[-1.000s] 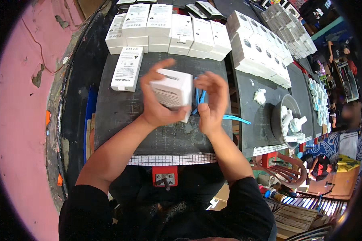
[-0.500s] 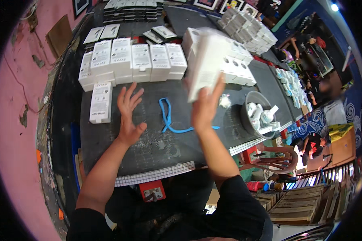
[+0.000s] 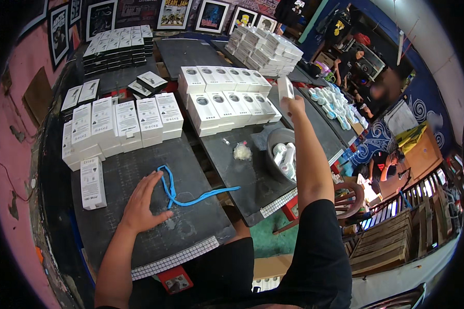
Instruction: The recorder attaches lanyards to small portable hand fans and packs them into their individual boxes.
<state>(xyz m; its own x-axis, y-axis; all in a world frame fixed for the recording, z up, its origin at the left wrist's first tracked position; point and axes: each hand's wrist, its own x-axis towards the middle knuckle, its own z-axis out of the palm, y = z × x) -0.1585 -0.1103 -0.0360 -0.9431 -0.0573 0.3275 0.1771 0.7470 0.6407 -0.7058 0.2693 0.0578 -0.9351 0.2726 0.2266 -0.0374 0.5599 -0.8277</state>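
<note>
My right hand is stretched far to the right, gripping a white carton by its near end. The carton is beside the right end of a two-tier stack of white cartons with round pictures on them. My left hand is over the near left part of the black table, fingers spread and holding nothing. Its fingertips come close to a blue strap lying loosely curled on the tabletop. One white carton stands alone left of that hand, in front of a row of similar cartons.
Under my right forearm sits a grey bowl of white handheld fans, next to a small clear plastic bundle. A gap splits the black tables. More cartons and blue-white items lie farther back. Other people are at the right.
My right hand has carried the carton away to the right, to the end of the stack. The whole view has shifted. My left hand remains open near the strap.
</note>
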